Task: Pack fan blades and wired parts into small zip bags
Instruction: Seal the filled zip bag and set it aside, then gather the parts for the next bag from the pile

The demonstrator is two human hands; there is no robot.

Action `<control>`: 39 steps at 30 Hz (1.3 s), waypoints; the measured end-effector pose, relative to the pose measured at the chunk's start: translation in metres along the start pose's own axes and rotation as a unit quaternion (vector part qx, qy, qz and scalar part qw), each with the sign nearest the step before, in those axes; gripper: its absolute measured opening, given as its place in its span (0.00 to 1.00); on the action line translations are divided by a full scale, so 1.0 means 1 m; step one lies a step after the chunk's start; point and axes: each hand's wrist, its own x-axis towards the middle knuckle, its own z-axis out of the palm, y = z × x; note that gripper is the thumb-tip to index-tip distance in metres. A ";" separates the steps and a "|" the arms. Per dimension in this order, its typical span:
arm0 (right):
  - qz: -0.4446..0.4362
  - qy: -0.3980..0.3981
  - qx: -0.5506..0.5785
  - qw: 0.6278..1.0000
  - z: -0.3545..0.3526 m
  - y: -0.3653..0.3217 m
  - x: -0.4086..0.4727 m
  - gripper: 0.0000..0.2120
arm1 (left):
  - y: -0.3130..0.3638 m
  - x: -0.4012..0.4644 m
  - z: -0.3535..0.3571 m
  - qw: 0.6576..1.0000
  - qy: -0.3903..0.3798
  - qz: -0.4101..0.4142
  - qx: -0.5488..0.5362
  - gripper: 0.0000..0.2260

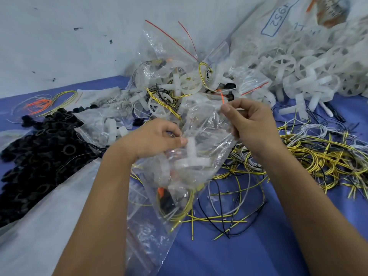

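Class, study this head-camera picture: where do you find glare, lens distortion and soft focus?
In the head view, glare streaks the clear zip bag gripped by the left hand and right hand; wide-angle distortion bends the forearms outward and tilts the wall; the white fan blades at upper right look soft and washed out; lighting is even, shadows faint.

Both forearms bare, reaching forward from the bottom edge, converging toward centre. Left hand point(157, 137): palm down, fingers curled, thumb and fingertips pinching the zip bag point(191, 162) at its left edge. Right hand point(249, 118): raised higher, wrist cocked, thumb and forefinger pinching the bag's top edge, other fingers curled.
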 end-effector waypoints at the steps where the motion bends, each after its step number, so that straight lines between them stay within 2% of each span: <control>1: -0.002 0.003 0.001 1.000 0.001 0.001 0.000 0.10 | 0.000 -0.001 0.000 0.999 -0.023 -0.004 -0.034 0.09; 3: -0.012 0.019 0.013 1.000 0.003 -0.002 -0.001 0.07 | 0.001 -0.004 0.001 0.987 -0.054 0.014 -0.152 0.08; 5: -0.026 0.046 0.051 0.997 0.006 -0.006 -0.002 0.07 | 0.002 -0.007 0.001 0.959 -0.063 0.077 -0.264 0.05; 7: -0.016 0.063 0.085 0.994 0.009 -0.009 -0.001 0.13 | 0.004 -0.008 0.002 0.918 -0.055 0.140 -0.367 0.02; 8: 0.004 0.061 0.106 0.992 0.011 -0.010 -0.001 0.17 | 0.005 -0.008 0.003 0.893 -0.047 0.150 -0.421 0.05; 10: 0.070 0.012 0.213 0.974 0.015 -0.014 0.000 0.25 | 0.007 -0.005 0.004 0.849 -0.039 0.153 -0.504 0.10; 11: 0.103 -0.034 0.281 0.954 0.014 -0.016 0.000 0.29 | 0.008 -0.003 0.005 0.839 -0.036 0.153 -0.521 0.10; 13: 0.158 -0.126 0.321 0.925 0.014 -0.018 -0.005 0.30 | 0.005 -0.003 0.009 0.838 -0.050 0.139 -0.526 0.11; 15: 0.169 -0.164 0.223 0.946 0.013 -0.013 -0.009 0.24 | 0.000 -0.004 0.011 0.837 -0.121 0.117 -0.520 0.08; 16: 0.155 -0.176 0.176 0.956 0.014 -0.011 -0.011 0.19 | -0.001 -0.005 0.011 0.835 -0.160 0.108 -0.515 0.10; 17: 0.147 -0.180 0.153 0.961 0.013 -0.009 -0.011 0.14 | -0.002 -0.006 0.011 0.838 -0.188 0.097 -0.504 0.18; 19: 0.156 -0.190 0.166 0.955 0.010 -0.006 -0.013 0.11 | -0.003 -0.005 0.008 0.849 -0.189 0.071 -0.488 0.32; 21: 0.165 -0.214 0.196 0.943 0.006 -0.006 -0.013 0.08 | -0.004 -0.003 0.004 0.851 -0.161 0.077 -0.493 0.36; 23: 0.168 -0.247 0.208 0.931 0.006 -0.007 -0.013 0.08 | -0.005 -0.005 -0.002 0.842 -0.153 0.108 -0.505 0.35; 25: 0.183 -0.232 0.179 0.939 0.010 -0.004 -0.013 0.11 | -0.008 -0.006 -0.006 0.843 -0.167 0.122 -0.496 0.33; 27: 0.174 -0.180 0.090 0.964 0.015 0.001 -0.012 0.10 | -0.010 -0.008 -0.007 0.862 -0.160 0.095 -0.472 0.33; 29: 0.143 -0.145 -0.015 0.979 0.018 0.006 -0.012 0.10 | -0.018 -0.007 -0.004 0.895 -0.122 0.061 -0.424 0.27; 32: 0.164 -0.125 -0.099 0.973 0.018 0.008 -0.013 0.38 | -0.026 -0.005 0.001 0.929 -0.053 0.042 -0.364 0.12; 34: 0.164 -0.131 -0.095 0.973 0.018 0.006 -0.013 0.48 | -0.028 -0.002 0.003 0.928 0.005 0.026 -0.372 0.10; 36: 0.151 -0.130 -0.093 0.975 0.018 0.004 -0.013 0.45 | -0.028 0.001 0.005 0.924 0.058 0.022 -0.377 0.09; 39: 0.112 -0.137 -0.078 0.981 0.016 0.002 -0.013 0.22 | -0.027 0.002 0.007 0.909 0.089 0.058 -0.403 0.03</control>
